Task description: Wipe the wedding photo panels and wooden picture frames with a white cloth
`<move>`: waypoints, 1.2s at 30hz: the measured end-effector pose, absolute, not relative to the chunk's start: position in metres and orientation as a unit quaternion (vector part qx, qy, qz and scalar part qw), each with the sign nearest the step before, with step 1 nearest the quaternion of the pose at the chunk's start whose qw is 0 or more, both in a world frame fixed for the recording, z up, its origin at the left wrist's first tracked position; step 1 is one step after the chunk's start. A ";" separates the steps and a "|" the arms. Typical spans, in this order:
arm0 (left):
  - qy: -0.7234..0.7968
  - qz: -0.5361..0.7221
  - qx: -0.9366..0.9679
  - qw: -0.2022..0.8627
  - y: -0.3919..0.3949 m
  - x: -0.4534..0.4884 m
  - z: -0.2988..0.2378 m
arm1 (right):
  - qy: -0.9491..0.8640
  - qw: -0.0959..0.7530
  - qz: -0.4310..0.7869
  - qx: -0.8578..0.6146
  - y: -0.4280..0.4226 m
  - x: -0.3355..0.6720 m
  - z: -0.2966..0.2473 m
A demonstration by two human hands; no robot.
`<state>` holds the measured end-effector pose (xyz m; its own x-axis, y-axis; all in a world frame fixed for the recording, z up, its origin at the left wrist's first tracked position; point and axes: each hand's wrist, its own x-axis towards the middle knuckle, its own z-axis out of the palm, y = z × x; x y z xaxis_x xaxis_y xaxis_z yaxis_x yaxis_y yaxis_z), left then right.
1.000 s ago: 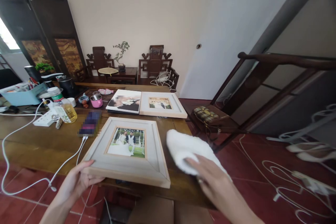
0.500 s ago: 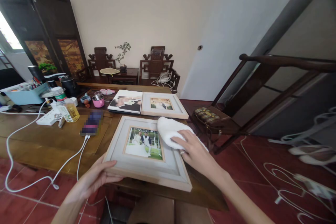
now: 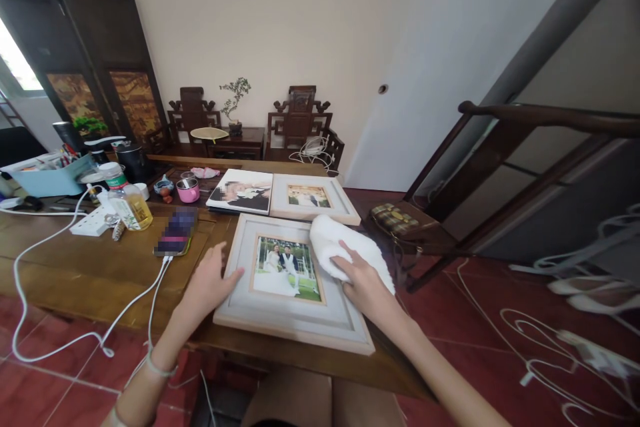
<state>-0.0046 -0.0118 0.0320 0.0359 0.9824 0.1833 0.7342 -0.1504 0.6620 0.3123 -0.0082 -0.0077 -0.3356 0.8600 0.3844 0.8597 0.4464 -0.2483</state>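
Note:
A pale wooden picture frame [image 3: 295,330] with a photo of two people lies on the table near its front edge. My left hand [image 3: 209,280] is open at the frame's left side, fingers spread, the thumb over the left border. My right hand [image 3: 367,283] grips a bunched white cloth [image 3: 345,243], which rests on the right part of the frame. Behind lie a second pale picture frame [image 3: 345,203] and a large photo print [image 3: 243,190], side by side.
On the wooden table [image 3: 45,260] at left are a phone [image 3: 175,232] with cables, a bottle of yellow liquid [image 3: 131,210], a white power strip [image 3: 93,221], a pink cup [image 3: 189,191] and a blue bin [image 3: 50,177]. A dark chair [image 3: 450,213] holding a plaid bag [image 3: 395,218] stands at right.
My left hand has let go of the frame's lower left corner and moved up beside its left edge. The frame has shifted slightly right and now lies flatter. The cloth has moved slightly right.

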 end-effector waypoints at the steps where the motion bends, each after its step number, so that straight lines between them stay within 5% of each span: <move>1: 0.593 0.340 0.708 0.179 -0.005 0.001 0.027 | -0.818 0.236 -0.001 -0.525 -0.008 0.313 -0.008; 9: 0.441 0.358 0.810 0.147 0.015 0.018 0.006 | -0.789 0.287 -0.109 -0.533 0.014 0.317 0.025; 16: 0.448 0.323 0.817 0.167 0.019 0.019 0.000 | -0.850 0.110 -0.087 -0.507 0.032 0.294 0.022; 23: 0.483 0.299 0.807 0.162 0.021 0.021 -0.009 | -0.887 0.031 -0.053 -0.458 -0.033 0.288 0.031; 30: 0.480 0.310 0.805 0.160 0.024 0.018 -0.014 | -0.894 0.045 0.008 -0.446 -0.090 0.277 0.035; 36: 0.442 0.329 0.817 0.173 0.028 0.013 -0.017 | -0.854 0.082 -0.010 -0.513 -0.050 0.288 0.037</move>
